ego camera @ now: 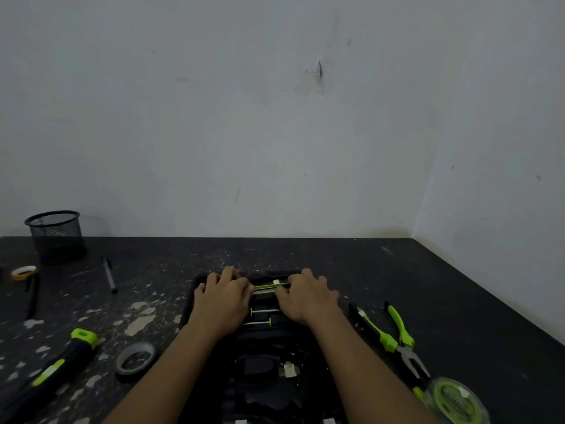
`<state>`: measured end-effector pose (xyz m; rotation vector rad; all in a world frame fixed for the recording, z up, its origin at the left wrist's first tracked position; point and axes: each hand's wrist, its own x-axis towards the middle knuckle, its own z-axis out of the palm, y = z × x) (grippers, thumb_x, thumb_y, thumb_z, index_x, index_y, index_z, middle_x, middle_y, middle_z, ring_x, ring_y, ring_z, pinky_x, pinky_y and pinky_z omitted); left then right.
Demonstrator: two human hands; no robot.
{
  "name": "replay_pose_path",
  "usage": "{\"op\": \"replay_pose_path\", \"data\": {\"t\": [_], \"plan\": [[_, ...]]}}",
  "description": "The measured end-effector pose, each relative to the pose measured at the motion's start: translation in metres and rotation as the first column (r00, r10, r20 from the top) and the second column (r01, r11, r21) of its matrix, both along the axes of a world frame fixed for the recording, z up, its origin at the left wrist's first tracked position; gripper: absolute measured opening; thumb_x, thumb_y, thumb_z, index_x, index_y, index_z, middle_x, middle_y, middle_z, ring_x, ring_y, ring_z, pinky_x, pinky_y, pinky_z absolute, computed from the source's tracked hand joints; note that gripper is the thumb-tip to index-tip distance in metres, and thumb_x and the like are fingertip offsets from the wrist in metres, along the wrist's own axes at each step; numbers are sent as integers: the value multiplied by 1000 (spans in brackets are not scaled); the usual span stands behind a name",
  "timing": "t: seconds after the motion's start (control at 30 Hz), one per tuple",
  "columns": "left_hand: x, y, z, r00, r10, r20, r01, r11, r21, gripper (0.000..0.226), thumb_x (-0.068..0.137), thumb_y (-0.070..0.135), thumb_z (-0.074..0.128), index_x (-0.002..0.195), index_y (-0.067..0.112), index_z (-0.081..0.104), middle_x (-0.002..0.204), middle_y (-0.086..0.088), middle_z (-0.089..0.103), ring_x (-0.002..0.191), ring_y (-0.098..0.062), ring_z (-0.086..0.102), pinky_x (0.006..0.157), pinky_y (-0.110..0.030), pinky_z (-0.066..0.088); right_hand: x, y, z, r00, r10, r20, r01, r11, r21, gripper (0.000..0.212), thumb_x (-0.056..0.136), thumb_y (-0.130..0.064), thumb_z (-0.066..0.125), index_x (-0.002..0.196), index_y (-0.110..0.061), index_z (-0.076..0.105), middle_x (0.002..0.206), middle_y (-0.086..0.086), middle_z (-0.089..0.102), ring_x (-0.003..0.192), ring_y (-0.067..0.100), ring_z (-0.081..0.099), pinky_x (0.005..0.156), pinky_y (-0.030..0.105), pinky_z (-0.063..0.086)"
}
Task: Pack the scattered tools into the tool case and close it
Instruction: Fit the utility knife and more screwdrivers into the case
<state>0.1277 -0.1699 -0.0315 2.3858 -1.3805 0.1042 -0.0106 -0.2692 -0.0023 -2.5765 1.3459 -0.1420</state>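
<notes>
The black tool case (260, 367) lies open on the dark table in front of me. My left hand (224, 296) and my right hand (307, 296) rest over its far end, each pinching one end of a thin green-and-black tool (269, 286) held level across the case. Two small screwdrivers (264, 311) with green collars lie in slots just below it. Right of the case lie green-handled pliers (403, 341), a green-and-black knife (371, 327) and a green tape measure (455, 400). A green-and-black hammer-like handle (58, 362) lies at the lower left.
A grey tape roll (135, 360) sits left of the case. Farther left are a mesh pen cup (56, 235), a yellow tape roll (24, 272), a pen (109, 274) and a black stick (33, 296). Walls close off the back and right.
</notes>
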Motion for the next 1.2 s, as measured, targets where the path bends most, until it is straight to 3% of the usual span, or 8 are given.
{"op": "replay_pose_path", "data": {"t": [0.1,0.27,0.43,0.6,0.8,0.93,1.2], "plan": [[1,0,-1,1000,-17,-1,17,999,28,38,102,47,30,114,26,60,131,3,41,121,-27,37,105,-55,32,-1,3,-5,1000,5,19,-5,1000,-3,55,97,-51,35,139,-19,46,149,6,33,134,38,31,107,59,29],[1,2,-2,1000,-7,12,7,1000,26,40,102,48,29,116,27,60,133,3,41,121,-28,38,106,-55,32,-9,5,-16,999,8,52,-10,999,39,63,97,-53,26,155,-27,22,161,3,18,145,37,17,113,59,17],[-4,2,-1,999,8,48,-7,1000,-24,37,102,44,32,114,24,61,128,2,46,117,-27,42,101,-52,37,-12,7,-19,993,3,115,0,1000,-20,63,96,-53,30,152,-25,29,157,3,26,140,34,27,111,57,22],[-6,1,2,989,40,142,-27,995,-95,31,101,34,38,105,16,64,120,1,54,105,-25,50,83,-44,43,-11,9,-20,979,-27,203,40,997,-62,54,93,-50,38,136,-18,42,143,6,43,127,34,41,103,55,34],[-3,0,1,994,21,105,-16,999,-47,33,100,37,40,107,18,66,124,2,50,112,-25,46,91,-49,38,-12,7,-21,981,-13,194,27,997,-72,42,94,-47,39,122,-17,49,134,5,44,121,34,43,99,53,35],[-2,1,1,998,16,54,-16,1000,-9,34,101,39,38,113,19,62,130,2,45,118,-27,41,97,-52,34,-12,4,-21,983,-9,181,19,998,-53,44,95,-48,39,124,-16,49,138,6,41,123,35,42,101,54,34],[-4,0,0,994,27,103,-30,999,29,31,102,37,32,120,21,50,134,-3,42,118,-31,40,96,-51,34,-11,6,-25,971,-22,237,35,998,-52,39,94,-45,38,116,-17,52,132,5,46,118,33,45,100,53,35]]}}
